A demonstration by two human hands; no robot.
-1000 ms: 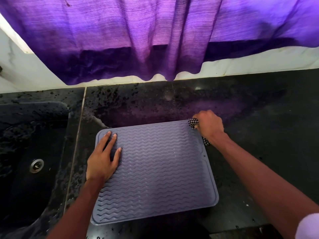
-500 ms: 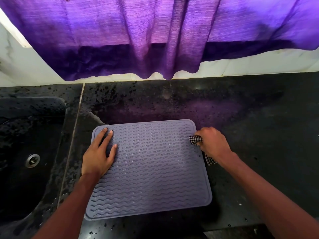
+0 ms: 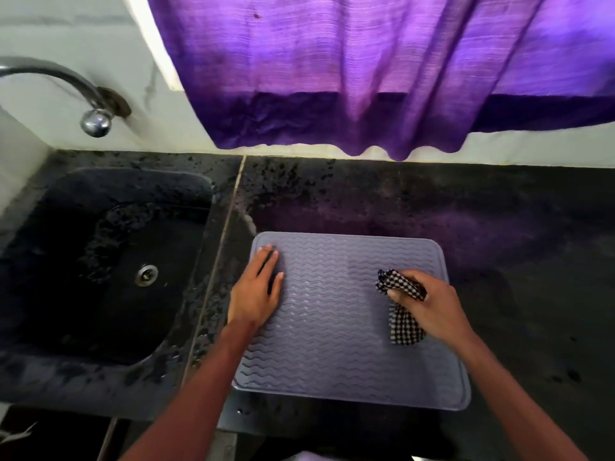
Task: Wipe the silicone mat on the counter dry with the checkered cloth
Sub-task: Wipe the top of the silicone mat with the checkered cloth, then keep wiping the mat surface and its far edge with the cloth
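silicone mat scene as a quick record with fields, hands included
silicone mat: lying flat on the black counter, right of the sink
left hand: flat on the mat's left part, fingers straight
right hand: grips the bunched checkered cloth
checkered cloth: on the mat's right part
behind: tap on the wall, purple curtain

Cloth [image 3: 403,326] partly inside right hand [image 3: 434,306].

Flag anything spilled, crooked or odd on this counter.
Splashes that look like water speckle the counter behind the silicone mat and along the sink rim. The mat lies flat, and nothing looks damaged.
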